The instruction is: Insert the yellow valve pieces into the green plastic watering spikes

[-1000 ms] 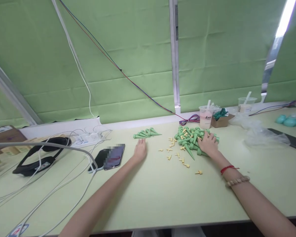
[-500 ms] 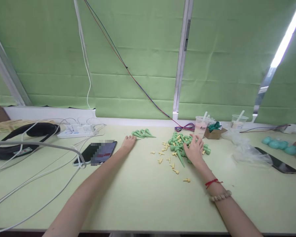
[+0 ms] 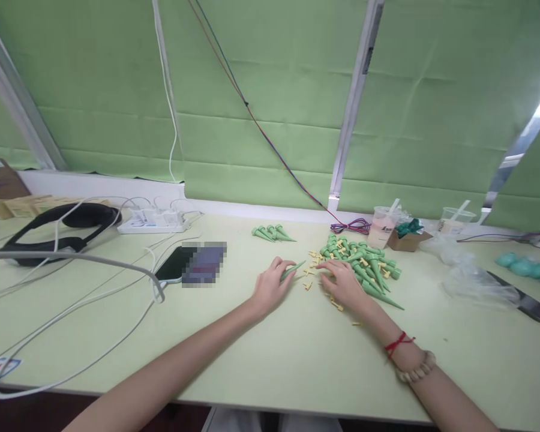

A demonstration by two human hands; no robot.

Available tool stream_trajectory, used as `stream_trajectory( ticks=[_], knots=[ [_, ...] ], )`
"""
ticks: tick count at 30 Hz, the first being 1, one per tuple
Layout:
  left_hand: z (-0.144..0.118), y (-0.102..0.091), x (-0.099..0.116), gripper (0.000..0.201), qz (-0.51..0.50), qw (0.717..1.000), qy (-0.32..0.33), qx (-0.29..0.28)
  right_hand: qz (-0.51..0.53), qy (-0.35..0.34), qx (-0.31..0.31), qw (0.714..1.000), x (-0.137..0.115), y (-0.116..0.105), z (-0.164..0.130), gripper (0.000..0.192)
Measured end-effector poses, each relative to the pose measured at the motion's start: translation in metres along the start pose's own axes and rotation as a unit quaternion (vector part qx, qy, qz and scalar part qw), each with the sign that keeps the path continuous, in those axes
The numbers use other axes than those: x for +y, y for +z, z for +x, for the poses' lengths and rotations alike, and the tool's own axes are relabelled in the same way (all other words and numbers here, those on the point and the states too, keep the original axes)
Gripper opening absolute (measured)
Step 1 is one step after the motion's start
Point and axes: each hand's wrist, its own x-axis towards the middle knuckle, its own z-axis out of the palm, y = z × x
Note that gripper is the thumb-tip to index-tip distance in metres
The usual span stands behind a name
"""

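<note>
1. Left hand: fingers closed around one green spike. The thin end projects past the fingers, angled to the right and away from the person; the thick end is hidden by the hand.
2. Right hand: palm down, fingers loosely curved and partly open, at the near left edge of the pile. Whether the fingertips grip anything cannot be told.
3. Yellow pieces: scattered between the two hands, some just beside the right fingertips. Others lie among the spikes of the pile and near the right wrist.
4. Pile: green spikes heaped loosely, beyond and to the right of the right hand. Several thin ends point toward the near side of the table.
5. Small row: a few green spikes lying side by side beyond the left hand, well apart from the pile, thin ends to the right.
6. Left of the left hand: two phones, side by side. Behind them is a white power strip; farther left, a black headset.
7. Behind the pile: a pink drink with a straw, beside a small carton. Clear plastic lies to the right.
</note>
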Motion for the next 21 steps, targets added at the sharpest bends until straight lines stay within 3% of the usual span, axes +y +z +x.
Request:
stream_trajectory(
  ticks=[2,4,7,9,14,18,21],
  knots=[
    [-0.005,0.000,0.012,0.024,-0.126,0.991,-0.029,0.015,0.011,-0.002,-0.025,1.000,-0.001,0.004,-0.002,0.029],
    [-0.011,0.000,0.025,0.034,-0.267,0.959,-0.090,0.026,0.033,0.002,-0.048,0.998,0.001,0.008,-0.003,0.037],
    [-0.022,0.001,0.048,0.038,-0.470,0.855,-0.220,0.005,0.060,0.011,-0.079,0.995,0.008,0.014,-0.003,0.048],
    [-0.029,0.001,0.061,0.036,-0.535,0.810,-0.236,-0.046,0.060,0.011,-0.090,0.994,0.014,0.018,-0.002,0.053],
    [-0.032,0.003,0.071,0.035,-0.541,0.801,-0.208,-0.149,0.027,-0.016,-0.096,0.995,0.026,0.026,0.004,0.043],
    [-0.022,0.004,0.057,0.045,-0.591,0.752,-0.255,-0.143,0.026,-0.030,-0.081,0.996,0.024,0.024,0.006,0.027],
    [-0.015,0.003,0.048,0.039,-0.600,0.743,-0.268,-0.128,0.039,-0.034,-0.064,0.997,0.018,0.018,0.006,0.021]
  ],
)
